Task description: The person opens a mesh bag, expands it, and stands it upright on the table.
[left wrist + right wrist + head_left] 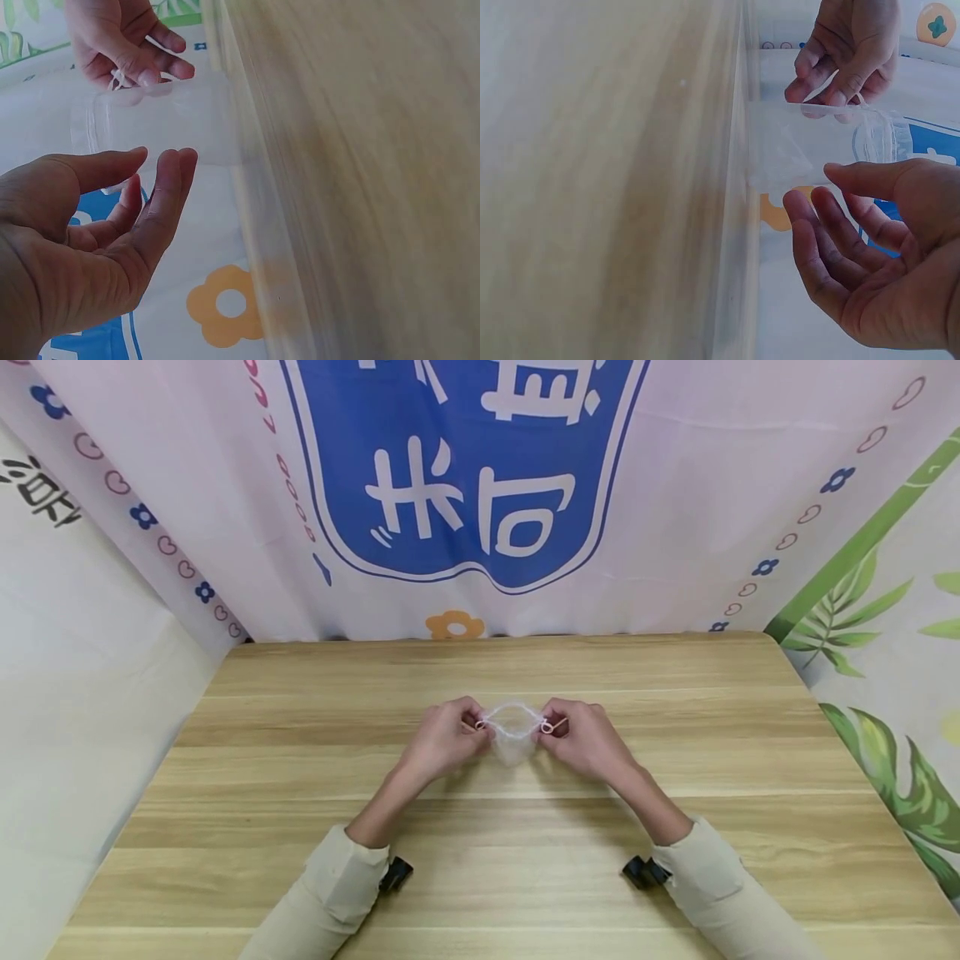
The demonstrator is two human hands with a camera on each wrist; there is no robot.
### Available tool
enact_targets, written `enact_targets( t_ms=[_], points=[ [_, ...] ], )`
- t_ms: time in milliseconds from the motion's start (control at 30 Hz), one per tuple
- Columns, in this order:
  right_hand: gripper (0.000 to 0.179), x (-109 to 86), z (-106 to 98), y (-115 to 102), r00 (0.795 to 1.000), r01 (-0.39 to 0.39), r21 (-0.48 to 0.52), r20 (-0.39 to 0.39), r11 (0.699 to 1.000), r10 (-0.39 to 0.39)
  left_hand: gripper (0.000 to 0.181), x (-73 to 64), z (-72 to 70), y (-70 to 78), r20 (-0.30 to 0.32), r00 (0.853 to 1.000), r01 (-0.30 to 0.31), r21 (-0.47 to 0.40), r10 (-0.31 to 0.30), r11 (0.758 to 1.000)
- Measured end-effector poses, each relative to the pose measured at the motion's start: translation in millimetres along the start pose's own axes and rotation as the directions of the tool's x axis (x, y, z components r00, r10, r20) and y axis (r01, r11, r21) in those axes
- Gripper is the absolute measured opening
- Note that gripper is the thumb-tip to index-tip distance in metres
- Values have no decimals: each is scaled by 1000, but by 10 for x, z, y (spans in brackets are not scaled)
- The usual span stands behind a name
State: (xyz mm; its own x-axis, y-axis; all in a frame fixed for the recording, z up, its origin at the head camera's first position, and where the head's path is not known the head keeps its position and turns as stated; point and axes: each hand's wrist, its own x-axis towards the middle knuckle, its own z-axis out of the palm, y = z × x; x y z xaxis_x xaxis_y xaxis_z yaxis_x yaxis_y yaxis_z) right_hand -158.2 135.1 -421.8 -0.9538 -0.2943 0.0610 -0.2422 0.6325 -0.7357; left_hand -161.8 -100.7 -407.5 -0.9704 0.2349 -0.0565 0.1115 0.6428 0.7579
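Note:
A small translucent drawstring bag (pixel 514 750) is held upright over the middle of the table, its mouth spread into an almond shape. My left hand (pixel 448 735) pinches its left edge near the top. At the opposite edge, my right hand (pixel 583 737) pinches it in the same way. White cord loops (pixel 547 727) stick out at both ends of the mouth, beside the fingers. Through the clear wall of the bag (pixel 172 120) in the left wrist view, nothing shows inside. The right wrist view shows gathered folds around the bag's (pixel 795 142) mouth.
A wood-grain table (pixel 510 877) lies beneath both hands. Behind its far edge hangs a pale printed curtain (pixel 675 527) with a blue badge. More printed cloth (pixel 900 693) hangs along the right side. Dark wrist cameras (pixel 396 874) sit at both sleeve cuffs.

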Motion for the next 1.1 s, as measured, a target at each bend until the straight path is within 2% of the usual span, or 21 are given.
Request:
enact_targets(
  t_ms=[133, 467, 733, 900, 1100],
  points=[
    [10, 7, 0, 13, 1000, -7, -3, 12, 1000, 7, 8, 4, 0, -15, 14, 1000, 4, -6, -4, 1000],
    [6, 18, 31, 37, 999, 8, 63, 38, 998, -11, 7, 20, 40, -18, 70, 998, 8, -70, -3, 998],
    [6, 11, -6, 44, 999, -16, 10, 39, 1000, 15, 7, 17, 15, -47, 58, 998, 3, -32, -1, 999],
    [5, 10, -11, 57, 999, -10, 30, 43, 999, 9, 6, 11, 14, -44, 62, 998, -16, -2, 16, 1000],
    [7, 21, 6, 55, 999, 9, 50, 42, 999, -11, 5, 8, 27, -36, 74, 997, -20, -15, 21, 1000]
  ],
)
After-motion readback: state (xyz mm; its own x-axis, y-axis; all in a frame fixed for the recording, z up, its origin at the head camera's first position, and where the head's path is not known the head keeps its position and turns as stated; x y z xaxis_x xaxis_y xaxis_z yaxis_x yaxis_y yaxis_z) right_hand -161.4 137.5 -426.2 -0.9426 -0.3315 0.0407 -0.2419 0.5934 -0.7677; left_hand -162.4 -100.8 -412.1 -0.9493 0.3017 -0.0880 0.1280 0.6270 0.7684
